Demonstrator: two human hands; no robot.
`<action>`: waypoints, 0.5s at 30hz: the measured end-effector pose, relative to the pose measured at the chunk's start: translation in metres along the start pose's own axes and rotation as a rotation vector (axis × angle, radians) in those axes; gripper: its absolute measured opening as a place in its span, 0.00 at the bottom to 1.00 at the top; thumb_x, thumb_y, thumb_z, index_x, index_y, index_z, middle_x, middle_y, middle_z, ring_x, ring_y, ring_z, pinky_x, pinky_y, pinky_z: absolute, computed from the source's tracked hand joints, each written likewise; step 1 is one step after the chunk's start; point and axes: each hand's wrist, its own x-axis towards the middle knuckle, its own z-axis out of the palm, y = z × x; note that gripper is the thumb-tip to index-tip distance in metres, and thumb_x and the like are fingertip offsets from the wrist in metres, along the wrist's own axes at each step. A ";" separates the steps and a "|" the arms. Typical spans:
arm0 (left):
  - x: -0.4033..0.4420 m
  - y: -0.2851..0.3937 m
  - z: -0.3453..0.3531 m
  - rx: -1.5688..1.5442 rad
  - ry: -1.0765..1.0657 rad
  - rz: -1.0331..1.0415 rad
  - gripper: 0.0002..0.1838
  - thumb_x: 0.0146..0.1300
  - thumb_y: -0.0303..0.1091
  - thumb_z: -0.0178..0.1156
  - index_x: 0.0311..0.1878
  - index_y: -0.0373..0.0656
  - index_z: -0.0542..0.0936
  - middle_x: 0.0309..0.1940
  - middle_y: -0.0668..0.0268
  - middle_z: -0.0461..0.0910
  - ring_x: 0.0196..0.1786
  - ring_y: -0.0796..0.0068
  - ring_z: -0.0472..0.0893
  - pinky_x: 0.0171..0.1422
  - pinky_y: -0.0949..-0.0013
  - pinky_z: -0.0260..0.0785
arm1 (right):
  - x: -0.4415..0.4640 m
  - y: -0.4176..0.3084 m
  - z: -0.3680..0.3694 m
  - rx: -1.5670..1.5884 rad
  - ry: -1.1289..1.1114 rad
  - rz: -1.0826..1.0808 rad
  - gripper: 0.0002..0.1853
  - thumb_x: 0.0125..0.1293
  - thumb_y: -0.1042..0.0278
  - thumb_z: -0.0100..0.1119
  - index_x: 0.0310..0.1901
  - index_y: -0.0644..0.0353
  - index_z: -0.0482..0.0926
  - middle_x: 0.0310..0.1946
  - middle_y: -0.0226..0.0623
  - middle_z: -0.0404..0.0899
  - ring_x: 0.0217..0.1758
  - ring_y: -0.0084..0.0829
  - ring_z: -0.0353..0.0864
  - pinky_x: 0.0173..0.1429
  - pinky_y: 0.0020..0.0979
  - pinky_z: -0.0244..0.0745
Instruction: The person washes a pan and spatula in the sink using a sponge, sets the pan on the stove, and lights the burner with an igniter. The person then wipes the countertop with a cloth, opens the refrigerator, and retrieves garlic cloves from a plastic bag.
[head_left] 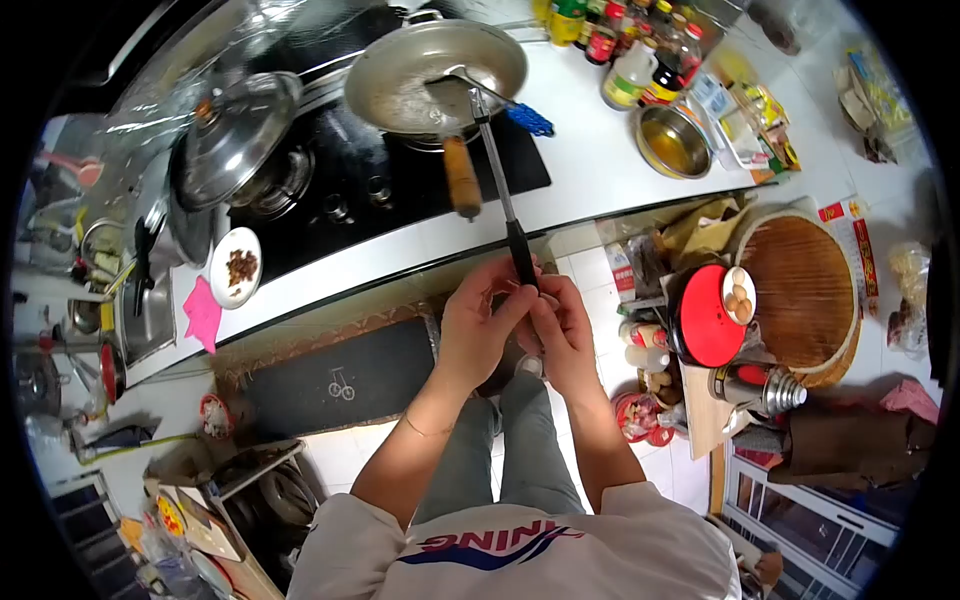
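A long utensil with a black handle (518, 255) and a thin metal shaft points away from me, its far end over the wok (385, 85); I cannot make out its kind. My left hand (478, 322) is closed round the lower end of the handle. Against it, my right hand (565, 335) is closed on the same handle end, thumbs close together. Inside the wok, which has a wooden handle (461, 175), a metal spatula leans on the rim, its blue-wrapped grip (530, 120) sticking out to the right.
A lidded pan (235, 140) sits on the left burner. On the counter are a plate of brown food bits (237, 285), a pink cloth (202, 313), a metal bowl (674, 142) and several bottles (630, 75). Eggs (739, 295) rest by a red lid (708, 325) at right.
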 end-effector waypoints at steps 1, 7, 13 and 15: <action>-0.003 0.008 -0.007 -0.024 0.037 0.001 0.16 0.62 0.24 0.54 0.54 0.36 0.72 0.44 0.67 0.77 0.43 0.80 0.74 0.49 0.78 0.66 | 0.002 0.000 0.010 -0.010 -0.023 0.011 0.11 0.70 0.74 0.39 0.51 0.61 0.64 0.24 0.26 0.65 0.22 0.14 0.58 0.24 0.17 0.51; -0.013 0.028 -0.042 0.025 0.167 0.124 0.14 0.65 0.25 0.51 0.54 0.37 0.71 0.41 0.68 0.76 0.42 0.82 0.74 0.44 0.80 0.67 | 0.018 0.003 0.056 -0.049 -0.131 0.061 0.08 0.70 0.74 0.40 0.48 0.60 0.63 0.25 0.26 0.66 0.23 0.13 0.59 0.25 0.16 0.53; -0.024 0.056 -0.080 0.134 0.373 0.134 0.12 0.65 0.27 0.51 0.51 0.36 0.71 0.37 0.68 0.77 0.40 0.83 0.74 0.46 0.79 0.66 | 0.035 0.025 0.102 -0.136 -0.220 0.060 0.03 0.70 0.72 0.42 0.39 0.58 0.61 0.26 0.26 0.65 0.25 0.13 0.59 0.27 0.17 0.56; -0.028 0.068 -0.092 0.133 0.411 0.122 0.11 0.66 0.28 0.51 0.50 0.37 0.72 0.37 0.68 0.76 0.39 0.84 0.73 0.45 0.79 0.66 | 0.039 0.033 0.116 -0.228 -0.267 -0.046 0.04 0.69 0.70 0.44 0.39 0.58 0.61 0.25 0.26 0.63 0.26 0.14 0.58 0.29 0.19 0.57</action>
